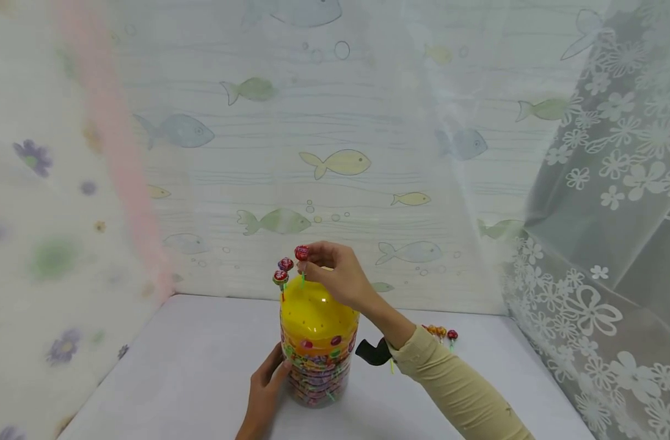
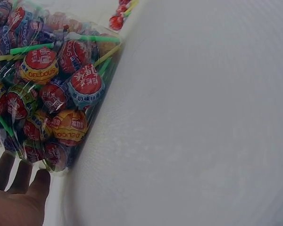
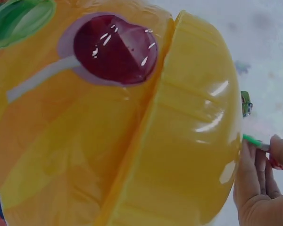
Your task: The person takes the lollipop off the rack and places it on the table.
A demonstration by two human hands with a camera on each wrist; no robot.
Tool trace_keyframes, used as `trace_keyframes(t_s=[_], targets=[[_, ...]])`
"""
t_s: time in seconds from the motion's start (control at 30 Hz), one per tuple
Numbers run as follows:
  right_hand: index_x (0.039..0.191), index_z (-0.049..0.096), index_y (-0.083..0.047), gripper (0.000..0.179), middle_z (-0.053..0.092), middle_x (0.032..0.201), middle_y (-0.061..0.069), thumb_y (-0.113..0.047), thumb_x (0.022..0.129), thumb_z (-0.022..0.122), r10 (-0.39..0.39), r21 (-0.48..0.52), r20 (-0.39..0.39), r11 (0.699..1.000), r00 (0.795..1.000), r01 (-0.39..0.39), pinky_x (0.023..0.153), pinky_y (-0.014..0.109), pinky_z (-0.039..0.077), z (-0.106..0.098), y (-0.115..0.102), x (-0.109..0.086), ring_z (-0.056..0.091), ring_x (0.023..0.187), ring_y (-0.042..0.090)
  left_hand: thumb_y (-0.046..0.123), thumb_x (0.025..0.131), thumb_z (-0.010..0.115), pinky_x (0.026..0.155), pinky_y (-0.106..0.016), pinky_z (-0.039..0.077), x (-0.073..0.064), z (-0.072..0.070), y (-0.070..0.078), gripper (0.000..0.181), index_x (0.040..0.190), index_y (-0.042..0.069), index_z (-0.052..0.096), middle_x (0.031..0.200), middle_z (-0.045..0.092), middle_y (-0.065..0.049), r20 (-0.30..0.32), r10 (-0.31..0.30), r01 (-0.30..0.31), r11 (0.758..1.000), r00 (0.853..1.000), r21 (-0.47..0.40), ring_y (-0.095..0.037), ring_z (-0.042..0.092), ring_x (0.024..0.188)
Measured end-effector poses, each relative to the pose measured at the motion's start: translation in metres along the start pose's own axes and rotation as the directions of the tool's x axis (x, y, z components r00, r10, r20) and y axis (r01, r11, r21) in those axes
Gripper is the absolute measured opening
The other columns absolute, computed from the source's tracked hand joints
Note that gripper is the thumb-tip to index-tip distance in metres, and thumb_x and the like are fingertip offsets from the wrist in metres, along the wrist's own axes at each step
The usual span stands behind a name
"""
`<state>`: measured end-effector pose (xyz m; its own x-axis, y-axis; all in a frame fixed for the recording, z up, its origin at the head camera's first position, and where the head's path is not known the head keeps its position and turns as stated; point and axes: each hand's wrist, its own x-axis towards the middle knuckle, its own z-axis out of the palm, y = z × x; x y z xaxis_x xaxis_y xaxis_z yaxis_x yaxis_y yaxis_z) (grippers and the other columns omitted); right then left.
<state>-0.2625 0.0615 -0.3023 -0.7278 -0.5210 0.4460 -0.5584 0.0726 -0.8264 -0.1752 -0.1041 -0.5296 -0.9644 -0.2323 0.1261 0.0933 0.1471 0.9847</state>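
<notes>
A clear plastic jar (image 1: 318, 373) full of wrapped lollipops stands upright on the table, topped by a domed yellow lid (image 1: 318, 311) with small holes. My right hand (image 1: 340, 278) pinches a red-wrapped lollipop (image 1: 302, 252) above the lid's left side. Its green stick (image 3: 252, 140) points at the lid's surface in the right wrist view. Just left of it, two lollipops (image 1: 280, 277) stand on their sticks at the lid's edge. My left hand (image 1: 265, 382) rests against the jar's lower left side, and its fingers (image 2: 37, 186) reach the jar's edge in the left wrist view.
Several loose lollipops (image 1: 452, 334) lie on the white table (image 1: 203, 354) to the right, partly behind my right forearm. A black wrist mount (image 1: 373, 352) sits at my right wrist. Fish-patterned curtain (image 1: 335, 201) hangs behind, with flowered sheets at both sides.
</notes>
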Motion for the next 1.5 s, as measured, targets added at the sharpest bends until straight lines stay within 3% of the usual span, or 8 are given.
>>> trace_keyframes(t_s=[0.37,0.5,0.63,0.87,1.03,1.17,1.33,1.5], targets=[[0.125,0.067,0.0,0.028,0.07,0.112,0.018,-0.007,0.098,0.067,0.009,0.04,-0.11,0.999,0.994,-0.005,0.079,0.036,0.065,-0.012,-0.003,-0.028,0.072,0.103,0.033,0.039,0.104,0.056,0.119,-0.057,0.036,0.002,0.001,-0.003,0.067,0.155,-0.001,0.038,0.155,0.044,-0.023,-0.009,-0.011,0.011,1.0,1.0,0.001,-0.042,0.043,0.144],[0.122,0.067,0.002,0.027,0.07,0.106,0.017,-0.008,0.097,0.069,0.0,0.068,-0.164,0.998,0.986,0.011,0.078,0.036,0.065,-0.028,0.005,-0.048,0.073,0.096,0.026,0.041,0.103,0.058,0.118,-0.058,0.037,0.003,0.001,-0.005,0.068,0.154,0.0,0.038,0.155,0.045,-0.022,-0.02,-0.023,0.023,1.0,1.0,-0.012,-0.043,0.043,0.143],[0.12,0.067,0.005,0.028,0.072,0.098,0.007,-0.007,0.095,0.071,0.04,0.12,-0.258,0.993,0.965,-0.009,0.076,0.035,0.065,-0.045,0.025,-0.071,0.073,0.088,0.015,0.043,0.103,0.058,0.118,-0.058,0.036,0.005,0.001,-0.008,0.07,0.155,0.0,0.038,0.155,0.044,-0.023,-0.02,-0.038,0.038,0.999,0.999,-0.018,-0.043,0.042,0.144],[0.121,0.064,0.01,0.033,0.075,0.092,-0.005,-0.007,0.094,0.073,0.206,0.184,-0.403,0.973,0.892,-0.141,0.073,0.028,0.065,-0.073,0.09,-0.106,0.074,0.08,0.011,0.042,0.102,0.058,0.119,-0.057,0.035,0.006,0.0,-0.008,0.07,0.155,0.0,0.037,0.156,0.044,-0.022,-0.02,-0.042,0.041,0.999,0.999,-0.024,-0.042,0.041,0.145],[0.125,0.061,0.011,0.035,0.075,0.091,-0.001,-0.007,0.096,0.07,0.355,0.212,-0.454,0.934,0.817,-0.288,0.071,0.025,0.064,-0.09,0.138,-0.132,0.074,0.079,0.009,0.043,0.103,0.058,0.119,-0.058,0.035,0.007,0.001,-0.008,0.071,0.155,-0.001,0.037,0.156,0.044,-0.023,-0.013,-0.046,0.045,0.999,0.999,-0.027,-0.043,0.041,0.144],[0.127,0.061,0.01,0.036,0.075,0.1,0.011,-0.01,0.098,0.068,0.44,0.183,-0.478,0.896,0.76,-0.404,0.072,0.024,0.064,-0.104,0.169,-0.155,0.073,0.08,0.011,0.042,0.102,0.059,0.119,-0.058,0.035,0.006,0.001,-0.008,0.071,0.155,0.001,0.038,0.156,0.044,-0.022,-0.014,-0.057,0.056,0.998,0.998,-0.038,-0.042,0.041,0.145],[0.128,0.059,0.013,0.039,0.072,0.112,0.025,-0.011,0.098,0.067,0.51,0.156,-0.502,0.848,0.699,-0.507,0.072,0.025,0.064,-0.12,0.196,-0.181,0.074,0.087,0.019,0.042,0.102,0.06,0.119,-0.058,0.035,0.004,0.001,-0.007,0.071,0.155,0.002,0.037,0.156,0.044,-0.021,-0.008,-0.059,0.058,0.997,0.998,-0.04,-0.042,0.041,0.145],[0.119,0.06,0.018,0.035,0.075,0.096,0.021,-0.005,0.095,0.069,0.536,0.074,-0.531,0.801,0.657,-0.594,0.062,0.024,0.063,-0.13,0.208,-0.198,0.073,0.076,0.022,0.043,0.102,0.06,0.119,-0.057,0.035,0.002,0.001,-0.003,0.071,0.156,0.002,0.037,0.157,0.043,-0.021,-0.016,-0.062,0.061,0.998,0.998,-0.031,-0.041,0.041,0.145]])
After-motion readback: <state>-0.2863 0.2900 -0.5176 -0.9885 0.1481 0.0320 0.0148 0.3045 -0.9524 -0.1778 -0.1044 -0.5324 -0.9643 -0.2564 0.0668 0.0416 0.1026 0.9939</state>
